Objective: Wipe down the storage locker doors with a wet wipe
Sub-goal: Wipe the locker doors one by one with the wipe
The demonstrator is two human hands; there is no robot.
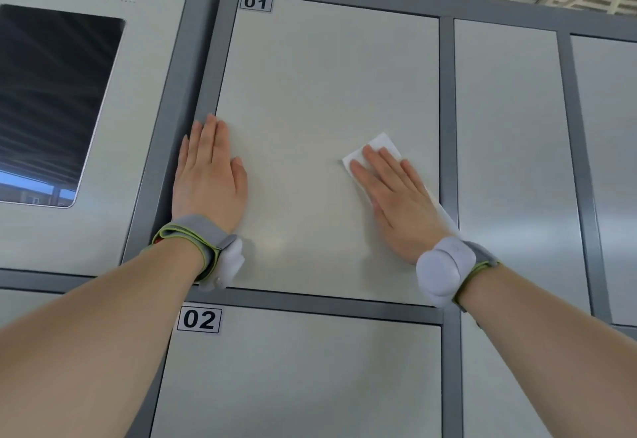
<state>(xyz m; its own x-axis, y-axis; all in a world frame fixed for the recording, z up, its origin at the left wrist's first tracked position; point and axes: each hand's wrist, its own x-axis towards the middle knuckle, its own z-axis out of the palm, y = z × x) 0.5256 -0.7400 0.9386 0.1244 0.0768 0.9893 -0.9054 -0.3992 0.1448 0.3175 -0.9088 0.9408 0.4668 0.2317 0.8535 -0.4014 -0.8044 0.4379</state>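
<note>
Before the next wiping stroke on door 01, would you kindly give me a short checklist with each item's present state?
1. Wet wipe lies flat under the right hand: ok.
2. Right hand presses the wipe on door 01 with straight fingers: ok.
3. Left hand rests flat at the door's left edge: ok.
4. Door surface above the wipe is free of obstacles: ok.
5. Wipe is moist enough: cannot tell.
</note>
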